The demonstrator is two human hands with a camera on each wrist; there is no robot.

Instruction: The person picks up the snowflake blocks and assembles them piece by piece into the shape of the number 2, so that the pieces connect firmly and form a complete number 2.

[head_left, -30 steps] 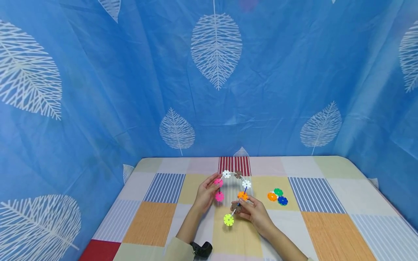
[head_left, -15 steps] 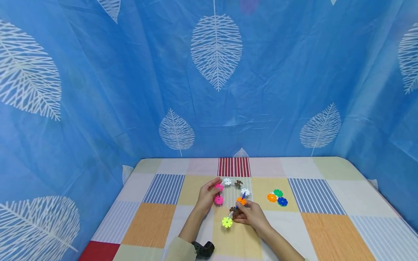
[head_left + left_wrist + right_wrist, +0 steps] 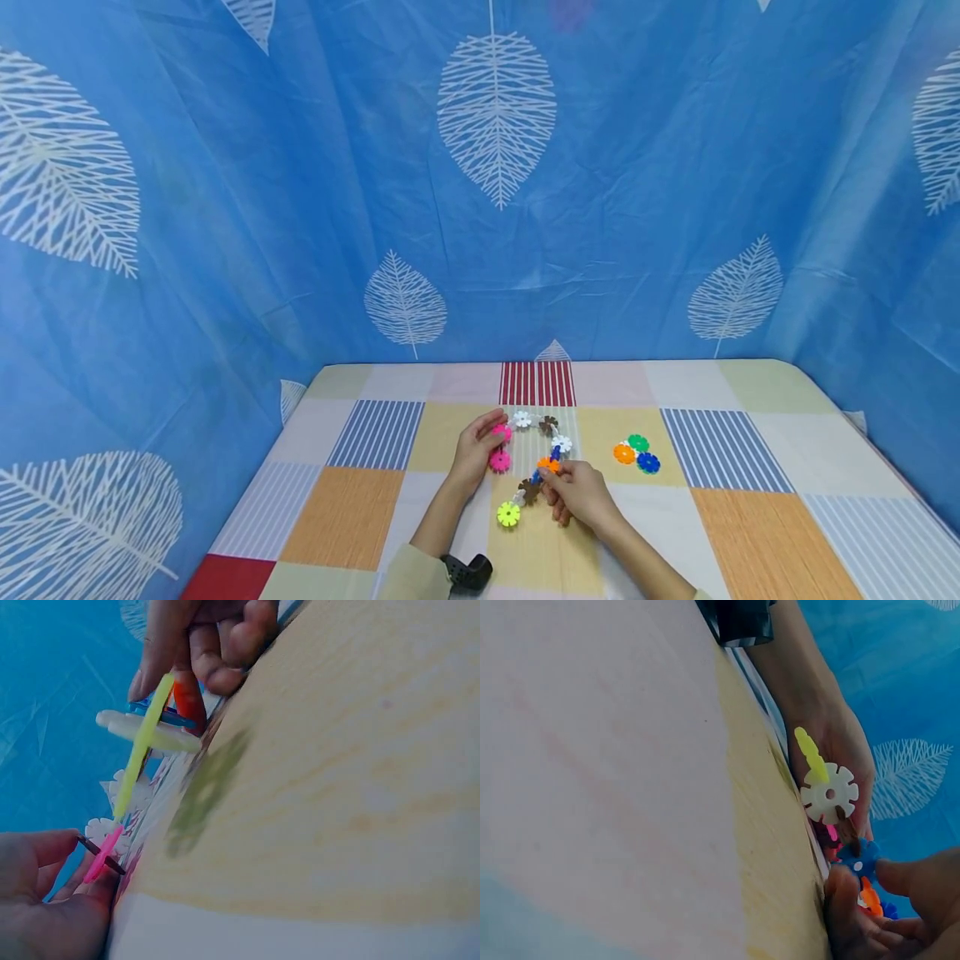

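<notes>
The left hand (image 3: 471,454) is holding the flower-disc chain (image 3: 562,443) near its pink end (image 3: 500,461); the right hand (image 3: 587,493) is pinching its orange and blue stretch (image 3: 548,464). The chain is curving between and beyond the hands, its yellow disc (image 3: 508,514) sticking out left of the right hand.

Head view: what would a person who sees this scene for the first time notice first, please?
Probably the blue curtain with large white leaves, which fills the upper part. Then, in the lower middle, the bright curved chain of flower-shaped discs, held between the left grip and right grip. To its right, a small group of loose discs, green, orange and blue, lies on the patchwork tablecloth.
</notes>
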